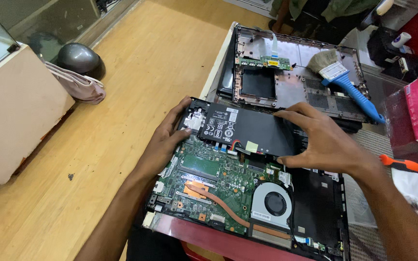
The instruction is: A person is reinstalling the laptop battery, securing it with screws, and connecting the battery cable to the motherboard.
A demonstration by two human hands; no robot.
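Centrally in the frame, the left hand (163,140) and right hand (322,140) both clamp the black battery (247,129). It lies over the opened laptop (228,186), whose fan (272,204) sits lower right.

A repair workshop: opened laptop (247,188), screwdriver (402,165), dusting brush (344,79) crowd the bench.

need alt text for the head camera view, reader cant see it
Two bare hands grip a flat black laptop battery at the top of an opened laptop, left hand at its left end, right hand at its right. Below lie a green motherboard and fan; behind, a blue-handled brush rests on the removed bottom cover.
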